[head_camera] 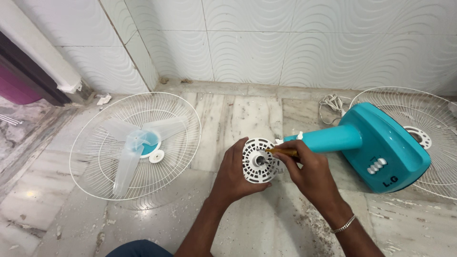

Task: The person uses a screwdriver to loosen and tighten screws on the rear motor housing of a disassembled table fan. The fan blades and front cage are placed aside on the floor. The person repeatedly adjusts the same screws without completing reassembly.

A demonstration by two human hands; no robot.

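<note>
Your left hand [238, 173] grips the white motor housing [259, 159]; right fingers [291, 159] pinch a screwdriver [281, 152] over the dusty marble floor [247, 114], beside the tiled wall [285, 38].

Showing teal on the fan base [381, 147], white on the motor cover [259, 160] and wire grille [135, 143], wavy white on the wall tiles [285, 38].
</note>
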